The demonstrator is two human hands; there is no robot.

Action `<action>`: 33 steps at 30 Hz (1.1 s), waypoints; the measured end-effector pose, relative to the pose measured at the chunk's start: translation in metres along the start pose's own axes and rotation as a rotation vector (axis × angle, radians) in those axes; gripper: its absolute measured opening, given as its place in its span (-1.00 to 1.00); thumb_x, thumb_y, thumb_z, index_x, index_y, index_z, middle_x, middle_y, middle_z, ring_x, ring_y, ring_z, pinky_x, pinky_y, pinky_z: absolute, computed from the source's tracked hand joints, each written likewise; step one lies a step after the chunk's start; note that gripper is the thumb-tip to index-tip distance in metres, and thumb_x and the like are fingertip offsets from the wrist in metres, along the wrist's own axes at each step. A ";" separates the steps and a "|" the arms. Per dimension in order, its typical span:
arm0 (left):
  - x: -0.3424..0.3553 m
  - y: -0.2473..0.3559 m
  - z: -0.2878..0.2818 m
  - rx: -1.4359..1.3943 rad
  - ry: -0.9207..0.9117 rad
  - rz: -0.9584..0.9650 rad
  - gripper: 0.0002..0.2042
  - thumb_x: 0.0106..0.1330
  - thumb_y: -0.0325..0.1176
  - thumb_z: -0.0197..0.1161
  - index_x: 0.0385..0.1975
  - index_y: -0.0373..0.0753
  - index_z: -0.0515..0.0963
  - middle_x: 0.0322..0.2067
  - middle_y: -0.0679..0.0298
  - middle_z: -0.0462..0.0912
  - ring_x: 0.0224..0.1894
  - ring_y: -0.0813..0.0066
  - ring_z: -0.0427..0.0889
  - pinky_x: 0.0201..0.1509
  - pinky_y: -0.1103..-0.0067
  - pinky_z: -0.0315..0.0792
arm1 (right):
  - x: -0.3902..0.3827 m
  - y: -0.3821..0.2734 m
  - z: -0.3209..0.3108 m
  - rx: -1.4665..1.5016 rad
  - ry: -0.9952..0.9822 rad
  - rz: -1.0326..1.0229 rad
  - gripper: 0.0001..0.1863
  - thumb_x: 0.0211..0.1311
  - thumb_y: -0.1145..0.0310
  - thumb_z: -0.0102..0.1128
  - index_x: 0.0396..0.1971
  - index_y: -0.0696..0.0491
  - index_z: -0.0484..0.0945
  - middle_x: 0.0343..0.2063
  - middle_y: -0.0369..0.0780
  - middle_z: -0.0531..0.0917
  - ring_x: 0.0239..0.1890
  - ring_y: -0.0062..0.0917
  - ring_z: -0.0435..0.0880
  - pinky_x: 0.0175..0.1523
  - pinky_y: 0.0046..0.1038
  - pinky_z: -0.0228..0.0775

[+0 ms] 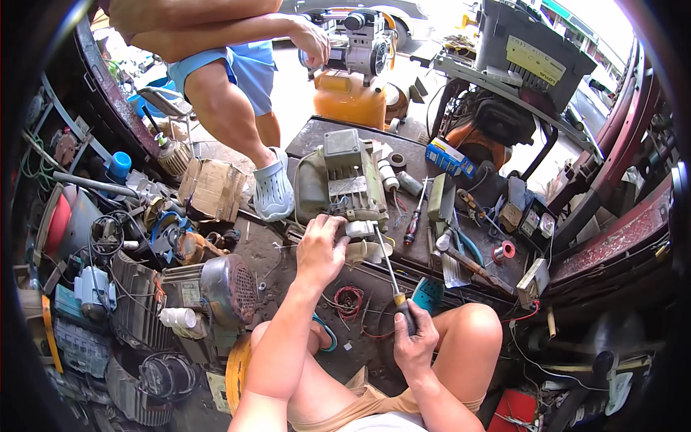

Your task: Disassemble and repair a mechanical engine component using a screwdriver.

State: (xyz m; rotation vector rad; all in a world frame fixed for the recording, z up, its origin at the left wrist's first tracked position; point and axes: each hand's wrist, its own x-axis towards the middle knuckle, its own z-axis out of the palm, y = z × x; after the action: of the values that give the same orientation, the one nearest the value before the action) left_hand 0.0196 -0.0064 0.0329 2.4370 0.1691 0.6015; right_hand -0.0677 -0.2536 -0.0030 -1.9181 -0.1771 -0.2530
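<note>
An olive-green electric motor [353, 187] with a boxy grey top lies on the dark bench ahead of me. My left hand [324, 252] has its fingers closed around a small pale part [358, 229] at the motor's near end; how much they grip is partly hidden. My right hand [414, 338] holds a long screwdriver [389, 263] by its dark-and-yellow handle, shaft pointing up to that pale part. Beige cylindrical pieces [363, 252] sit just below it. A red-handled screwdriver [414, 223] lies to the right.
Another person's leg [230, 108] and clog [272, 189] stand on the bench's left side. An orange compressor [349, 104] is behind. Pliers [471, 248], a solder spool [504, 252] and a blue box [450, 157] lie right. Motor parts [129, 302] and a cardboard box [210, 189] crowd the left.
</note>
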 end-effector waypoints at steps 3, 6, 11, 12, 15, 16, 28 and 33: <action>0.000 0.002 0.000 0.004 -0.014 0.000 -0.69 0.19 -0.45 0.43 -0.05 -0.21 0.64 -0.09 0.14 0.63 0.05 0.06 0.61 0.12 0.25 0.52 | 0.004 -0.003 -0.005 0.171 -0.038 0.178 -0.68 0.39 0.38 0.32 0.04 0.25 0.63 -0.31 -0.18 0.72 -0.30 -0.44 0.69 -0.07 -0.47 0.51; 0.001 0.002 -0.002 0.014 -0.006 -0.006 -0.69 0.20 -0.44 0.43 -0.05 -0.21 0.64 -0.11 0.15 0.64 0.03 0.06 0.62 0.11 0.25 0.53 | 0.017 -0.024 -0.014 0.727 -0.081 0.726 -0.70 0.51 0.31 0.12 0.05 0.17 0.64 -0.49 -0.25 0.66 -0.71 -0.69 0.43 -0.60 -0.67 0.14; -0.001 -0.003 0.002 0.009 0.001 0.012 -0.68 0.20 -0.43 0.44 -0.03 -0.22 0.64 -0.09 0.15 0.65 0.06 0.07 0.63 0.13 0.27 0.54 | 0.025 0.003 -0.017 1.636 -0.235 1.424 -0.59 0.60 0.12 -0.13 0.01 0.14 0.55 -0.63 -0.31 0.46 -0.81 -0.68 0.16 -0.68 -0.61 -0.04; -0.001 -0.003 0.003 0.000 0.001 -0.006 -0.68 0.20 -0.43 0.44 -0.03 -0.22 0.64 -0.09 0.15 0.65 0.06 0.07 0.63 0.13 0.27 0.54 | 0.025 0.007 -0.012 1.634 -0.370 1.376 -0.58 0.60 0.10 -0.12 0.03 0.14 0.54 -0.63 -0.31 0.46 -0.81 -0.67 0.16 -0.68 -0.60 -0.04; -0.004 -0.001 0.003 -0.017 0.008 -0.025 -0.68 0.19 -0.43 0.44 -0.04 -0.24 0.64 -0.09 0.13 0.66 0.05 0.05 0.64 0.15 0.27 0.52 | 0.018 0.008 -0.008 1.467 -0.499 1.314 -0.64 0.53 0.12 0.04 0.00 0.12 0.54 -0.63 -0.29 0.50 -0.82 -0.66 0.19 -0.69 -0.56 0.01; -0.005 0.000 0.003 -0.028 0.018 -0.030 -0.68 0.18 -0.44 0.44 -0.05 -0.25 0.64 -0.10 0.11 0.67 0.05 0.03 0.65 0.17 0.29 0.51 | 0.016 0.007 -0.004 1.057 -0.370 1.068 -0.65 0.47 0.15 0.13 -0.01 0.13 0.55 -0.57 -0.24 0.54 -0.78 -0.62 0.31 -0.63 -0.49 0.17; -0.001 0.000 0.001 -0.002 0.015 -0.005 -0.68 0.20 -0.43 0.44 -0.04 -0.25 0.65 -0.09 0.11 0.68 0.05 0.03 0.65 0.17 0.29 0.51 | 0.020 0.008 -0.008 1.761 -0.338 1.419 -0.51 0.63 -0.02 -0.10 0.20 0.06 0.49 -0.58 -0.34 0.41 -0.80 -0.69 0.20 -0.65 -0.56 -0.03; -0.003 0.000 0.002 0.005 0.030 0.003 -0.68 0.20 -0.42 0.45 -0.03 -0.20 0.64 -0.10 0.16 0.65 0.06 0.06 0.63 0.14 0.26 0.53 | 0.014 0.010 0.001 1.398 -0.592 1.086 -0.45 0.53 -0.12 0.05 0.13 0.08 0.51 -0.54 -0.30 0.55 -0.79 -0.68 0.25 -0.64 -0.52 0.08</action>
State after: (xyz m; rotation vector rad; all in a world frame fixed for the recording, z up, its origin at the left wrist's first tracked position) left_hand 0.0180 -0.0082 0.0304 2.4347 0.1796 0.6398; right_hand -0.0516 -0.2563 -0.0088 -0.4370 0.2688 0.9513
